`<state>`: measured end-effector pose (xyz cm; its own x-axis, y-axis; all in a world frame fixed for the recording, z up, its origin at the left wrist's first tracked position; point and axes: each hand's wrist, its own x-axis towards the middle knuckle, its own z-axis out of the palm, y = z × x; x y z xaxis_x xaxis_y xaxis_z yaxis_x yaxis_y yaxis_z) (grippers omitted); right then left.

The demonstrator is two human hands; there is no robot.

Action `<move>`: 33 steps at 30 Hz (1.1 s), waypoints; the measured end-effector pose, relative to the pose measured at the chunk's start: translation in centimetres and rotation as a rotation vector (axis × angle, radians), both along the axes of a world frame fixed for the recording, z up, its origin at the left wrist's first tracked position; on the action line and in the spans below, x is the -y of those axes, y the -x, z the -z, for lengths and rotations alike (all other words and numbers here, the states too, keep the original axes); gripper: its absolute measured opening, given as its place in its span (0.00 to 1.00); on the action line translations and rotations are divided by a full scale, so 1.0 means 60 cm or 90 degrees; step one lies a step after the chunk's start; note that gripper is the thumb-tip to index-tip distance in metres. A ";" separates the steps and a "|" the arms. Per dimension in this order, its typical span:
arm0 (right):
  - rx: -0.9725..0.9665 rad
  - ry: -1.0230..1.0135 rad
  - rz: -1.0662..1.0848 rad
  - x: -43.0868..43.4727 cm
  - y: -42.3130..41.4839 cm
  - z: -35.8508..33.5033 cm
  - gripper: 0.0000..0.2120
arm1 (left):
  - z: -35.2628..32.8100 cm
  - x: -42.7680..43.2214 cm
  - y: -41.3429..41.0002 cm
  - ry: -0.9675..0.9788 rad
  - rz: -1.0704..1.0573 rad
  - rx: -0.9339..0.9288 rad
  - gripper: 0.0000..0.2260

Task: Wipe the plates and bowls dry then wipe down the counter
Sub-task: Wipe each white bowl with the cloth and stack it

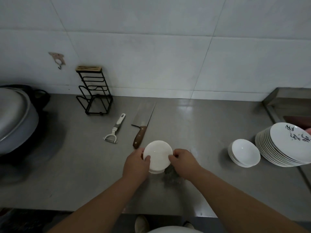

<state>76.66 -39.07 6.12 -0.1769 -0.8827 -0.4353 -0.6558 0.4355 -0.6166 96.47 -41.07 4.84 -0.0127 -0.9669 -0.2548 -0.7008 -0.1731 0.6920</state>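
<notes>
I hold a small white bowl (158, 154) tilted up over the steel counter (87, 167), just above another white dish whose rim shows beneath it. My left hand (136, 163) grips the bowl's left rim, thumb on the inside. My right hand (183, 161) pinches the right rim and also holds a dark grey cloth (171, 173), bunched under the palm. A stack of white bowls (244, 155) sits on the right, and beside it a tall stack of white plates (284, 147) with dark painted marks on the top one.
A cleaver (143, 121) with a wooden handle and a white peeler (116, 128) lie just beyond the bowl. A black wire rack (94, 95) stands against the tiled wall. A large lidded metal pot (15, 118) fills the left. A sink edge (286, 108) is at far right.
</notes>
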 end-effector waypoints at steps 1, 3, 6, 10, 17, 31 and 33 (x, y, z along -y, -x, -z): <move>0.002 -0.004 -0.011 -0.002 0.004 0.000 0.13 | -0.002 -0.003 0.000 0.003 0.000 -0.006 0.13; -0.002 -0.004 -0.035 -0.008 0.012 -0.002 0.13 | -0.008 -0.009 0.002 0.010 -0.006 -0.010 0.13; 0.007 0.009 -0.043 -0.020 0.024 -0.006 0.13 | -0.014 -0.017 0.008 0.010 -0.014 -0.013 0.13; 0.014 0.016 -0.047 -0.045 0.050 -0.016 0.13 | -0.026 -0.030 0.026 0.009 -0.007 -0.023 0.14; 0.014 0.012 -0.007 -0.099 0.134 -0.024 0.13 | -0.035 -0.072 0.103 0.016 0.041 -0.020 0.14; -0.075 -0.092 -0.005 -0.194 0.274 0.057 0.11 | 0.049 -0.141 0.242 -0.080 0.181 0.011 0.08; -0.081 -0.099 -0.016 -0.199 0.283 0.065 0.11 | 0.059 -0.145 0.253 -0.082 0.176 0.012 0.09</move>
<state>59.68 -27.14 2.20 -0.2174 -0.8118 -0.5419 -0.7357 0.5012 -0.4556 81.31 -32.35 1.28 -0.2649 -0.8871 -0.3779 -0.7462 -0.0597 0.6631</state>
